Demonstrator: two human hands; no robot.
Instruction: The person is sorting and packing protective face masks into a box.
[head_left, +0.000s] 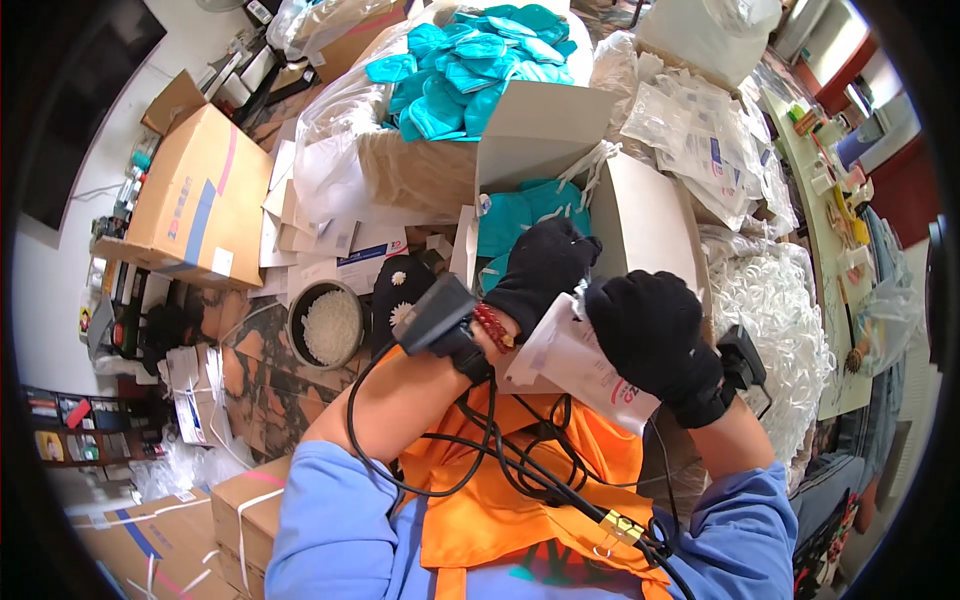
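My right hand (648, 335), in a black glove, grips the upper edge of a white printed plastic bag (570, 362) in front of my chest. Just left of it, my left hand (548, 268), also black-gloved, is closed at the top of the bag, its fingers curled to the right. Whatever those fingers hold is hidden. Beyond the hands an open white carton (655, 215) contains teal folded face masks (528, 218) with white straps. A red bead bracelet (492, 328) and a dark device (437, 312) are on my left wrist.
A large heap of teal masks (470, 65) fills a plastic-lined box at the back. On the right lie clear bags (690, 130) and a mass of white straps (765, 320). A round tub (325, 322) of white bits and a brown carton (205, 195) stand left. Black cables (490, 440) cross my orange apron.
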